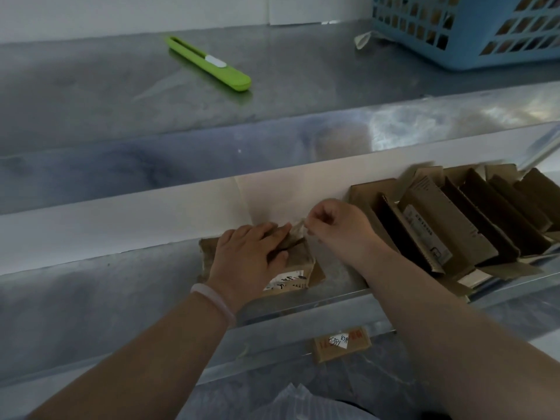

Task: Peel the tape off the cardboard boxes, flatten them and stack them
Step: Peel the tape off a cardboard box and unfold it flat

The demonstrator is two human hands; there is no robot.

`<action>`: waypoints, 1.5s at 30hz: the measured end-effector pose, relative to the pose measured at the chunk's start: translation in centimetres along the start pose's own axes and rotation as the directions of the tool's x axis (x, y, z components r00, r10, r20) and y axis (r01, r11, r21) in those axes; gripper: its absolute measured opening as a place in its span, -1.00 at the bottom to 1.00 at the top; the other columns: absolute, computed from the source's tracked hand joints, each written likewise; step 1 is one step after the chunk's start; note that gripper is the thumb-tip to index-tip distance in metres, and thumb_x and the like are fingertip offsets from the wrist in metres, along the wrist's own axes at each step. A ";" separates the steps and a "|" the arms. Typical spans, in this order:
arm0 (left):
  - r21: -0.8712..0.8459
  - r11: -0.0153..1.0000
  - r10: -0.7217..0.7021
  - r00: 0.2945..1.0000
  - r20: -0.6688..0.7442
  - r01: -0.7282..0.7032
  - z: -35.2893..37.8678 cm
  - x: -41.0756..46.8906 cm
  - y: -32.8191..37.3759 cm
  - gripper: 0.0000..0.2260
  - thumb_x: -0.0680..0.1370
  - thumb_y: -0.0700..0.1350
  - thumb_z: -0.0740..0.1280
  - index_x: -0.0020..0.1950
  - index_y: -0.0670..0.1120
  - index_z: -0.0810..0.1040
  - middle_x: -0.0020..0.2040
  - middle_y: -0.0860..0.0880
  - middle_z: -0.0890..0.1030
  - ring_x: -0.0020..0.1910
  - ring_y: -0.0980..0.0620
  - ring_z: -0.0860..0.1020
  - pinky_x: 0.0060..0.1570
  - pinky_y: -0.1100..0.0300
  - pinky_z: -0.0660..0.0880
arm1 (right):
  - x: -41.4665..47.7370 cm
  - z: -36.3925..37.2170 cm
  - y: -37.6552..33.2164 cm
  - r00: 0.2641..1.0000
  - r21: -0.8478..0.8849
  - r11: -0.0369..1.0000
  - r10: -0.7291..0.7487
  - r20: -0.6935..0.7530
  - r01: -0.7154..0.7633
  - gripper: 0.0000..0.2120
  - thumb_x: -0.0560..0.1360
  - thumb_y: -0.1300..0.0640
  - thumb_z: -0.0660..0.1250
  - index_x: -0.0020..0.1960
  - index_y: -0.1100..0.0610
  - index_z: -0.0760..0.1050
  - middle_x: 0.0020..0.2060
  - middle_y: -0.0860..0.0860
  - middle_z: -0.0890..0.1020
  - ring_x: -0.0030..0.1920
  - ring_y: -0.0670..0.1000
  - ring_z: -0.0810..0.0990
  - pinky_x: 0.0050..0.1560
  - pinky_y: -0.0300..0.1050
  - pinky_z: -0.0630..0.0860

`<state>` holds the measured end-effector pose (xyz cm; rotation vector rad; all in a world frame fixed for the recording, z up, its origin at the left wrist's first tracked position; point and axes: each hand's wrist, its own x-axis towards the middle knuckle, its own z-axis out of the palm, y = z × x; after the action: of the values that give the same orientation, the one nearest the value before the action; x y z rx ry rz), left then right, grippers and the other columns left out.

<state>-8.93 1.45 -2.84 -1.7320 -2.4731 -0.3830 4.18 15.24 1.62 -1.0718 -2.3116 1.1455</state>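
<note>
A small brown cardboard box [298,265] with a white label lies on the lower metal shelf, near its front edge. My left hand [247,256] presses flat on top of it, fingers straight. My right hand [336,225] pinches a strip of clear tape [298,227] at the box's far top edge and holds it lifted off the cardboard. To the right, a pile of flattened cardboard boxes [460,225] leans in overlapping layers on the same shelf.
A green utility knife [209,63] lies on the upper metal shelf [91,95]. A blue plastic basket [472,28] stands at the back right, a scrap of tape [362,40] beside it. Another small labelled cardboard piece [341,344] lies below the shelf.
</note>
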 end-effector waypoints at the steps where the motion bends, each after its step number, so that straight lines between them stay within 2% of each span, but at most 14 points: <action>1: -0.019 1.000 -0.013 1.000 0.012 0.013 0.0 0.0 0.0 -0.52 0.48 0.24 0.06 0.31 0.13 0.49 0.22 0.07 0.57 0.10 -0.05 0.56 0.09 0.04 0.39 | 0.4 0.0 -0.1 1.000 -0.005 1.000 -0.016 0.009 0.016 -0.88 0.48 0.09 0.35 -0.24 0.01 0.53 -0.27 -0.04 0.66 -0.20 -0.07 0.62 -0.19 -0.26 0.51; 3: -0.083 0.995 -0.049 0.997 0.062 0.054 -0.3 0.4 -0.2 -0.45 0.44 0.30 0.02 0.34 0.16 0.46 0.30 0.10 0.52 0.20 -0.01 0.51 0.17 0.05 0.34 | 0.8 0.1 -0.1 0.999 0.020 0.999 -0.033 -0.003 0.033 -0.90 0.47 0.09 0.36 -0.22 0.02 0.54 -0.26 -0.04 0.66 -0.17 -0.06 0.63 -0.11 -0.16 0.54; 5: -0.148 0.984 -0.085 0.990 0.115 0.102 -0.4 1.0 -0.5 -0.41 0.40 0.35 0.01 0.36 0.20 0.42 0.34 0.15 0.48 0.26 0.03 0.47 0.22 0.08 0.29 | 0.8 0.3 0.0 0.997 0.069 0.995 -0.065 -0.036 0.067 -0.92 0.48 0.12 0.38 -0.20 0.05 0.56 -0.26 -0.05 0.65 -0.18 -0.07 0.61 -0.14 -0.22 0.51; 10: -0.264 0.945 -0.152 0.974 0.166 0.192 -1.2 1.9 -0.4 -0.48 0.36 0.32 0.20 0.30 0.21 0.45 0.12 0.13 0.61 0.14 0.02 0.53 0.15 0.12 0.36 | 0.3 0.7 0.4 0.974 0.127 0.966 -0.219 -0.056 0.224 -0.95 0.48 0.19 0.37 -0.16 0.08 0.58 -0.19 -0.07 0.64 -0.14 -0.14 0.59 -0.12 -0.34 0.50; 18: -0.506 0.792 -0.278 0.939 0.200 0.342 -1.4 3.1 1.3 -0.53 0.28 0.46 0.18 0.05 0.30 0.58 0.03 0.30 0.61 0.14 0.23 0.51 0.30 -0.01 0.31 | 0.6 0.9 2.0 0.936 0.075 0.933 -0.353 -0.017 0.353 -0.86 0.48 0.17 0.38 -0.17 -0.06 0.53 -0.18 -0.17 0.58 -0.08 -0.18 0.54 -0.08 -0.44 0.41; 21: -0.508 0.777 -0.345 0.927 0.149 0.371 -1.1 3.2 1.6 -0.68 0.37 0.37 0.26 -0.02 0.26 0.62 -0.02 0.29 0.63 0.10 0.21 0.53 0.28 -0.02 0.33 | 0.0 0.7 2.7 0.965 0.163 0.952 -0.250 -0.075 0.259 -0.85 0.47 0.18 0.42 -0.14 -0.07 0.57 -0.17 -0.18 0.61 -0.09 -0.21 0.58 -0.08 -0.47 0.43; 24: -0.485 0.764 -0.396 0.903 0.166 0.425 -1.4 3.5 1.8 -0.83 0.46 0.23 0.32 -0.08 0.21 0.63 -0.12 0.29 0.58 0.07 0.16 0.53 0.28 -0.02 0.33 | -0.3 0.7 3.7 0.982 0.404 0.913 0.025 -0.186 0.053 -0.80 0.42 0.15 0.49 -0.06 -0.09 0.54 -0.17 -0.12 0.65 -0.13 -0.18 0.62 -0.11 -0.36 0.50; 26: -0.449 0.778 -0.398 0.898 0.186 0.438 -1.5 3.6 2.0 -0.83 0.49 0.22 0.29 -0.12 0.19 0.62 -0.18 0.30 0.54 0.02 0.16 0.51 0.28 -0.02 0.32 | -0.2 0.9 4.3 0.991 0.425 0.903 0.100 -0.085 -0.054 -0.73 0.40 0.08 0.52 0.03 -0.08 0.52 -0.11 -0.13 0.65 -0.06 -0.17 0.62 -0.07 -0.33 0.50; 29: -0.412 0.780 -0.416 0.882 0.222 0.471 -1.4 4.0 2.1 -0.73 0.48 0.25 0.27 -0.15 0.11 0.62 -0.22 0.21 0.58 -0.06 0.13 0.52 0.24 -0.03 0.34 | 0.0 2.0 4.4 0.994 0.391 0.914 0.094 0.059 -0.110 -0.69 0.39 0.04 0.52 0.07 -0.06 0.52 -0.07 -0.12 0.66 -0.01 -0.15 0.63 0.03 -0.23 0.53; 33: -0.422 0.764 -0.448 0.872 0.196 0.487 -1.3 4.1 2.7 -0.79 0.46 0.23 0.31 -0.14 0.14 0.61 -0.17 0.19 0.61 -0.05 0.14 0.52 0.24 -0.01 0.34 | 0.0 2.9 3.9 0.989 0.432 0.890 0.140 0.049 -0.147 -0.72 0.41 0.05 0.51 0.07 0.06 0.55 -0.09 -0.07 0.66 -0.03 -0.09 0.63 0.03 -0.18 0.56; 37: -0.424 0.764 -0.482 0.867 0.127 0.487 -1.4 4.1 3.2 -0.84 0.50 0.15 0.29 -0.21 0.13 0.55 -0.24 0.19 0.57 -0.16 0.17 0.50 0.19 0.04 0.38 | -0.1 2.9 4.2 0.990 0.411 0.901 0.114 0.088 -0.141 -0.71 0.42 0.10 0.50 0.10 -0.03 0.53 -0.07 -0.12 0.64 -0.01 -0.14 0.61 0.03 -0.26 0.52; 39: -0.437 0.746 -0.513 0.852 0.102 0.502 -1.2 4.2 3.2 -0.81 0.51 0.10 0.29 -0.24 0.07 0.55 -0.28 0.14 0.59 -0.21 0.15 0.52 0.12 0.04 0.42 | -0.2 3.0 4.4 0.989 0.420 0.896 0.113 0.094 -0.142 -0.69 0.43 0.12 0.48 0.14 -0.04 0.54 -0.09 -0.17 0.63 -0.02 -0.20 0.60 0.02 -0.30 0.53; 43: -0.515 0.698 -0.554 0.831 0.052 0.497 -0.9 3.9 2.9 -0.81 0.51 0.01 0.31 -0.28 -0.02 0.54 -0.35 0.06 0.57 -0.29 0.09 0.53 -0.14 0.08 0.51 | -0.3 3.5 4.7 0.989 0.454 0.879 0.124 0.077 -0.145 -0.72 0.44 0.10 0.46 0.13 -0.08 0.58 -0.06 -0.14 0.67 -0.03 -0.16 0.64 0.08 -0.07 0.61; 45: -0.534 0.682 -0.570 0.820 0.039 0.500 -1.0 3.8 2.9 -0.83 0.51 -0.02 0.31 -0.26 -0.02 0.53 -0.35 0.07 0.56 -0.29 0.09 0.53 -0.23 0.14 0.49 | -0.2 3.6 4.9 0.989 0.455 0.879 0.127 0.072 -0.145 -0.74 0.45 0.11 0.46 0.12 -0.08 0.60 -0.06 -0.13 0.68 -0.03 -0.14 0.64 0.08 -0.04 0.61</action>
<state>-7.58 5.63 -0.56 -0.9615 -2.9122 -1.2906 4.53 15.12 -4.41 -1.0397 -1.8638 1.6759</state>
